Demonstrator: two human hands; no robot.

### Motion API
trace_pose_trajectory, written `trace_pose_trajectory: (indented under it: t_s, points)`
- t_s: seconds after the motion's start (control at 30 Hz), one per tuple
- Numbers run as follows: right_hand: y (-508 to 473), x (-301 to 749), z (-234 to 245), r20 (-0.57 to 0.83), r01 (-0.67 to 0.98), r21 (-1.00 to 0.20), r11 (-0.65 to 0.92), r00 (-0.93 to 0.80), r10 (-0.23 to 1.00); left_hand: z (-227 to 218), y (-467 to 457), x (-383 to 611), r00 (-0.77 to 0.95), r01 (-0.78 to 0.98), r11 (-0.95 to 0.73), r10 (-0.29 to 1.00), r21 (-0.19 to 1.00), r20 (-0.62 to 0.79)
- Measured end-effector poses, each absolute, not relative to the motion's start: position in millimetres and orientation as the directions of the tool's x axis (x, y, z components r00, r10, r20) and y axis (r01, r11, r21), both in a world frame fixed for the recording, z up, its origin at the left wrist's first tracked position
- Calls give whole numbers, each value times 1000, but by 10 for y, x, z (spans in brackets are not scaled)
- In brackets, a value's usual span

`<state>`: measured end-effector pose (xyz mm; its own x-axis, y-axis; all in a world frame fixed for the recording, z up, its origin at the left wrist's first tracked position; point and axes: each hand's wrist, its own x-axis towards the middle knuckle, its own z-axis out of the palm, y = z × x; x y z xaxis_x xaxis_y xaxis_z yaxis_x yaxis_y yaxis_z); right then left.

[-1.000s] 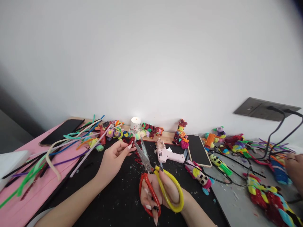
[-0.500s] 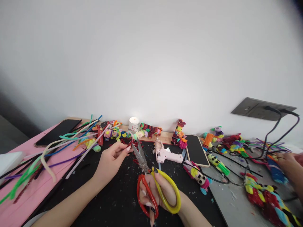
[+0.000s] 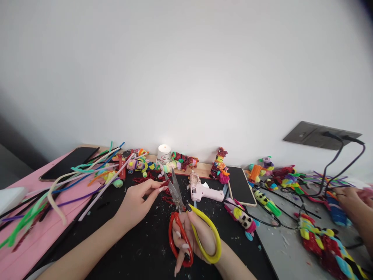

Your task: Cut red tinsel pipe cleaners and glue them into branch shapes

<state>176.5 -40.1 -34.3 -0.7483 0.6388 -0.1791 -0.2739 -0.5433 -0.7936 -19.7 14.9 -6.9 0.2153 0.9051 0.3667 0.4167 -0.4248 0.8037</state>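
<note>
My left hand [image 3: 142, 196] pinches a short piece of red tinsel pipe cleaner [image 3: 164, 183] between thumb and fingertips. The scissors [image 3: 176, 193], with one red and one yellow handle loop, are held by my right hand [image 3: 194, 237], its fingers through the loops. Their blades are a little apart and point up, close beside the red piece; whether they touch it I cannot tell. More red tinsel pieces [image 3: 140, 179] lie on the black mat [image 3: 140, 245] behind my left hand. To the right of the blades rests a pale pink glue gun [image 3: 206, 192].
Loose pipe cleaners [image 3: 61, 190] spread over the pink surface at left, near a dark phone [image 3: 68, 163]. A paper cup [image 3: 164, 153] and pipe-cleaner figures [image 3: 220, 165] line the wall. A white-edged phone [image 3: 241, 186], cables and another person's hand [image 3: 351, 202] are at right.
My left fingers have shifted slightly, and more of the red tinsel now shows near the blades. The scissors have stayed almost in place, blades still apart.
</note>
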Motion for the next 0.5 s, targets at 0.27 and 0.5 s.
trace_pose_trajectory:
  t_s: [0.27, 0.5]
  points:
    - [-381, 1735, -350, -184, -386, -703, -597, -712, 677, -22, 143, -179, 218, 438, -401, 916, 804, 337]
    - [-395, 1716, -310, -254, -362, -718, -594, -658, 709, -23, 142, -181, 228, 430, -386, 921, 816, 316]
